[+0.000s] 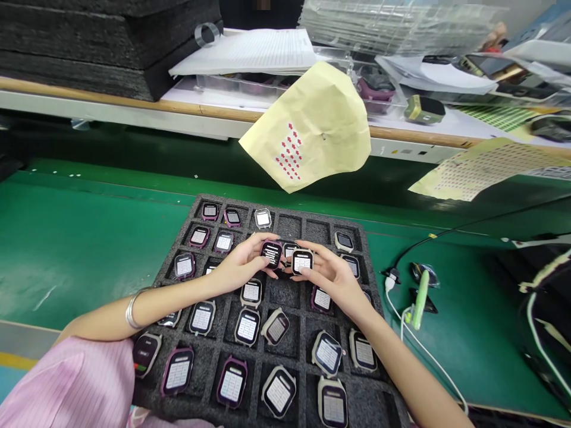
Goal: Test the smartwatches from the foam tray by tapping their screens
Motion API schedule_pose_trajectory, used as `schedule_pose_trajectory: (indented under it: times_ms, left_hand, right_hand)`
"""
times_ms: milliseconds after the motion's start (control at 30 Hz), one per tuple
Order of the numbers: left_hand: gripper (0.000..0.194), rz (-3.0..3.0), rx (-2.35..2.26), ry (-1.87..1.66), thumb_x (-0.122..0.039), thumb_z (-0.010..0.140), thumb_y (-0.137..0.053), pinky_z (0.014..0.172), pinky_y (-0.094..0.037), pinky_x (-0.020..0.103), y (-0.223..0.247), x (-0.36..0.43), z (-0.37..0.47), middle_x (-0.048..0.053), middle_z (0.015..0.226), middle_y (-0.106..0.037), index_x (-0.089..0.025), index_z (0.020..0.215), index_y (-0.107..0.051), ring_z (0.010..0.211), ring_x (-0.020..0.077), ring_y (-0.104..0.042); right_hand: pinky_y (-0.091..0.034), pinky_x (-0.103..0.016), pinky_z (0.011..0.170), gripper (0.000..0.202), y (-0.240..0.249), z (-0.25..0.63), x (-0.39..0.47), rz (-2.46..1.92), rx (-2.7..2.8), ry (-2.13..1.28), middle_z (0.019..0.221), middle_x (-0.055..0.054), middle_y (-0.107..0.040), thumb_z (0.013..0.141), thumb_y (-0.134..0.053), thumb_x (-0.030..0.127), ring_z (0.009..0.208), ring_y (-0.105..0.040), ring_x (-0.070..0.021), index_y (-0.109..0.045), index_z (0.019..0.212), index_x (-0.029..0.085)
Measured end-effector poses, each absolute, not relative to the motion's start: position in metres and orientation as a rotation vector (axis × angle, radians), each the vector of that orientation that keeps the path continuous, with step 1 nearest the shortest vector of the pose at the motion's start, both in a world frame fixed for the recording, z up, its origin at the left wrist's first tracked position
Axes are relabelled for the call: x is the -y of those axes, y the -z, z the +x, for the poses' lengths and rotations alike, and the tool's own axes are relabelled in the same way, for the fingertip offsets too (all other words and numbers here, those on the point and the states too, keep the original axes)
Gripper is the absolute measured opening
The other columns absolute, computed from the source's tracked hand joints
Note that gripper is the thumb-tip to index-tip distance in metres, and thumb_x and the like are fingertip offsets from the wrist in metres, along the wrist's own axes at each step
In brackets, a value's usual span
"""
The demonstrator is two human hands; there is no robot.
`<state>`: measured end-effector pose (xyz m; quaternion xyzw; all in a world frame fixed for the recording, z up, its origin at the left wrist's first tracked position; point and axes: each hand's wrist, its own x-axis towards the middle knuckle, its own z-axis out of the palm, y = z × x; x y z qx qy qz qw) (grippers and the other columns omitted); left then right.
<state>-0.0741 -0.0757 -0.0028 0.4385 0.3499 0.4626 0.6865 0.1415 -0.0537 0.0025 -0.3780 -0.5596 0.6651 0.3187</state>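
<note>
At frame centre, over the foam tray (178, 249), the left hand (241, 267) pinches a purple watch (272, 254) and the right hand (332, 276) pinches a white watch (302, 261), screens up. Holding each by its case edges should keep the glass clean. Empty pockets, probably four, lie just behind; the green surface (89, 238) is open at left, a cable (401, 309) crowds right.

Watch bodies (247, 326) sit in the foam tray (289, 228); cable (419, 345) lies right.

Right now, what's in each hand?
Left hand: closed on a dark-framed watch unit.
Right hand: closed on a white-framed watch unit.
</note>
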Motion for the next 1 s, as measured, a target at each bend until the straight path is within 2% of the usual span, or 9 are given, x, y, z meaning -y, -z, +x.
schedule_pose_trajectory:
  times_ms: [233, 533, 667, 800, 1000]
  left_hand:
    - [0.033, 1.008, -0.826, -1.041, -0.024, 0.083, -0.064, 0.067, -0.060, 0.029, 0.0000, 0.0761, -0.0731, 0.006, 0.093, -0.065, -0.016, 0.113, -0.052, 0.088, 0.0180, -0.064]
    - [0.039, 0.911, -0.749, -1.008, -0.010, 0.076, -0.056, 0.076, -0.059, 0.036, -0.0006, 0.0782, -0.0756, 0.006, 0.098, -0.065, -0.019, 0.114, -0.054, 0.095, 0.0206, -0.066]
    - [0.033, 0.922, -0.802, -1.009, -0.019, 0.082, -0.061, 0.076, -0.059, 0.036, -0.0022, 0.0792, -0.0733, 0.006, 0.097, -0.065, -0.018, 0.113, -0.053, 0.092, 0.0205, -0.066]
    - [0.035, 0.946, -0.812, -1.027, -0.027, 0.082, -0.067, 0.074, -0.060, 0.035, -0.0031, 0.0788, -0.0721, 0.006, 0.094, -0.064, -0.017, 0.111, -0.051, 0.087, 0.0191, -0.067]
    - [0.031, 0.965, -0.835, -1.052, -0.022, 0.082, -0.064, 0.071, -0.060, 0.033, -0.0025, 0.0767, -0.0742, 0.007, 0.096, -0.066, -0.016, 0.109, -0.051, 0.088, 0.0199, -0.068]
  right_hand:
    - [-0.059, -0.046, 0.086, 0.046, -0.0029, 0.1411, 0.0531, -0.974, 1.465, -1.772, 0.109, -0.008, -0.070, 0.084, -0.069, 0.029, 0.097, -0.069, -0.0258, -0.052, 0.126, 0.022]
    - [-0.060, -0.045, 0.084, 0.040, -0.0047, 0.1405, 0.0545, -0.976, 1.413, -1.739, 0.108, -0.008, -0.071, 0.088, -0.065, 0.032, 0.096, -0.069, -0.0257, -0.055, 0.125, 0.023]
    - [-0.060, -0.045, 0.082, 0.040, -0.0035, 0.1409, 0.0542, -0.979, 1.370, -1.743, 0.105, -0.008, -0.071, 0.087, -0.065, 0.031, 0.094, -0.069, -0.0258, -0.055, 0.125, 0.022]
    - [-0.060, -0.044, 0.081, 0.039, -0.0041, 0.1401, 0.0536, -0.964, 1.355, -1.754, 0.104, -0.008, -0.072, 0.087, -0.066, 0.029, 0.094, -0.069, -0.0258, -0.056, 0.124, 0.022]
    - [-0.060, -0.043, 0.080, 0.037, -0.0043, 0.1398, 0.0529, -0.965, 1.351, -1.768, 0.104, -0.007, -0.072, 0.087, -0.066, 0.029, 0.094, -0.069, -0.0257, -0.057, 0.123, 0.023]
